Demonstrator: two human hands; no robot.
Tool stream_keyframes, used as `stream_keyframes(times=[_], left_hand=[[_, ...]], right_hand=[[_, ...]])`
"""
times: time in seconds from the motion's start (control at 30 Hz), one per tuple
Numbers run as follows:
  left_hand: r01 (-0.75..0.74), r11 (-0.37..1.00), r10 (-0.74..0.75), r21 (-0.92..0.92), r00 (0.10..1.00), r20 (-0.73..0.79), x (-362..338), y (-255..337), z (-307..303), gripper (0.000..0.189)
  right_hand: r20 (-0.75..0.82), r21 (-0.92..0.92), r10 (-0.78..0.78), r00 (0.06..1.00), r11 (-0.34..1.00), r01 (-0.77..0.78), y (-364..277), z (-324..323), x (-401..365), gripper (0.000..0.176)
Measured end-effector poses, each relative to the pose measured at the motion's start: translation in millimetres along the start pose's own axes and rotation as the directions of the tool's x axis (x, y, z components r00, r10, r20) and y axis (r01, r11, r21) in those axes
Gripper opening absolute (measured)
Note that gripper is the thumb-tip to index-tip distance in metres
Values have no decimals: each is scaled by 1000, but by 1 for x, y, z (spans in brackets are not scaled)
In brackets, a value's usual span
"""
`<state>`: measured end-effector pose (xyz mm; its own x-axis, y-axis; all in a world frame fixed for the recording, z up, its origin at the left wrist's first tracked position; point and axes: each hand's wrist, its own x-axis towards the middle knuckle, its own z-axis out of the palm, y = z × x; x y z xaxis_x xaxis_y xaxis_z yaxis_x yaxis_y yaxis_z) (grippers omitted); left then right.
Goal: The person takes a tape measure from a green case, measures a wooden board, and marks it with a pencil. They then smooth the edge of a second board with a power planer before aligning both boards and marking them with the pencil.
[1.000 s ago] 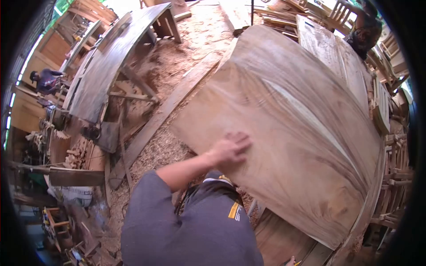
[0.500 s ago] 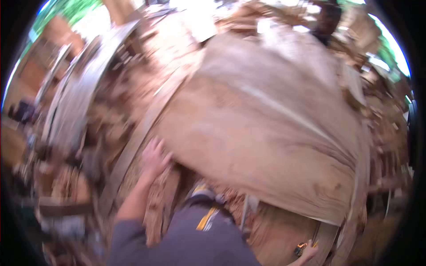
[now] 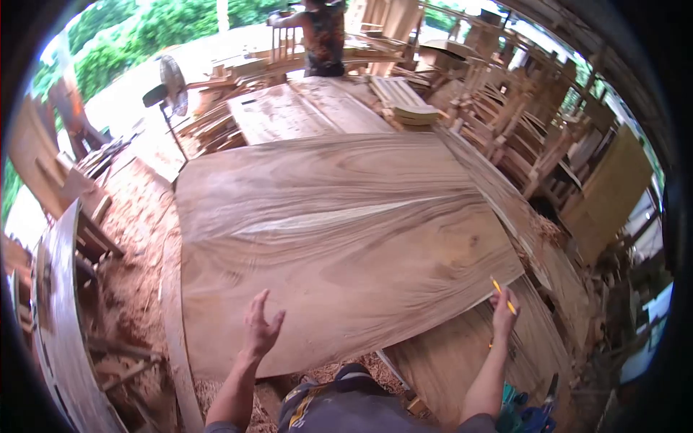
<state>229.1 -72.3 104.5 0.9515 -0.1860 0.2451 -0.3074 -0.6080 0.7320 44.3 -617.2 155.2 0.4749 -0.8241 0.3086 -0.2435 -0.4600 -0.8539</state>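
In front of me lies a broad wooden panel point(image 3: 346, 289), with wavy grain and a pale streak across its middle. My left hand point(image 3: 262, 328) is held over its near left part, fingers apart and nothing in them. At the panel's near right corner, my right hand point(image 3: 504, 317) is closed on a yellow pencil point(image 3: 496, 284), whose upper end points away from me. Below that corner another wooden board point(image 3: 440, 353) shows partly under the panel. A small yellow and black item peeks out behind my right wrist, mostly hidden.
Teal and blue power tools point(image 3: 511, 405) lie by my right forearm. Sawdust point(image 3: 144, 231) covers the ground at left, beside a long leaning slab point(image 3: 65, 289). A person point(image 3: 323, 40) stands at the back near stacked timber. Wooden frames point(image 3: 512, 108) crowd the right; a fan point(image 3: 172, 83) stands back left.
My view has swung round and steadied. My left hand has come from the panel's edge to over its surface. My right hand, earlier low by a tape measure, is now raised with a pencil.
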Motion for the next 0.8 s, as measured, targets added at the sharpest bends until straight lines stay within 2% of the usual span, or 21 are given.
stream_keyframes(times=[0.03,0.07,0.13,0.17,0.2,0.27,0.3,0.33,0.43,0.53,0.57,0.67,0.77,0.8], left_hand=[[-47,998,44,47,997,60,16,14,12,63],[-98,993,92,58,990,109,31,23,28,63],[-199,977,181,73,962,205,64,36,68,64],[-194,981,178,30,944,278,82,44,84,64],[-234,970,206,65,935,289,96,48,103,65],[-313,941,265,126,916,300,127,60,150,66],[-297,938,211,180,899,383,145,66,171,72],[-269,938,181,216,917,356,163,70,195,73],[-143,945,39,295,943,331,217,93,251,79],[-125,910,-28,395,933,358,245,120,271,80],[-108,909,-60,402,922,382,251,127,273,81],[-84,888,-147,452,880,451,264,135,273,84],[-66,860,-216,506,851,478,268,127,282,88],[-55,857,-240,512,837,491,266,122,284,89]], right_hand=[[-24,-103,-207,978,974,204,-6,10,3,26],[-23,-210,-406,914,895,393,-7,20,7,21],[1,-94,-269,963,959,268,11,43,21,22],[9,43,-126,992,991,126,5,58,28,22],[38,174,15,999,984,-22,0,71,35,23],[86,115,-18,996,993,8,20,99,68,18],[51,80,-49,998,996,45,24,115,85,14],[20,44,-77,997,996,76,29,130,104,11],[80,-319,-69,994,943,92,70,165,175,17],[52,-536,-15,999,843,41,126,195,241,23],[97,-574,5,995,817,52,138,200,265,30],[-23,-635,-179,984,763,124,186,221,331,30],[-52,-620,-280,958,762,189,217,244,390,29],[-38,-590,-226,973,792,161,220,248,403,28]])
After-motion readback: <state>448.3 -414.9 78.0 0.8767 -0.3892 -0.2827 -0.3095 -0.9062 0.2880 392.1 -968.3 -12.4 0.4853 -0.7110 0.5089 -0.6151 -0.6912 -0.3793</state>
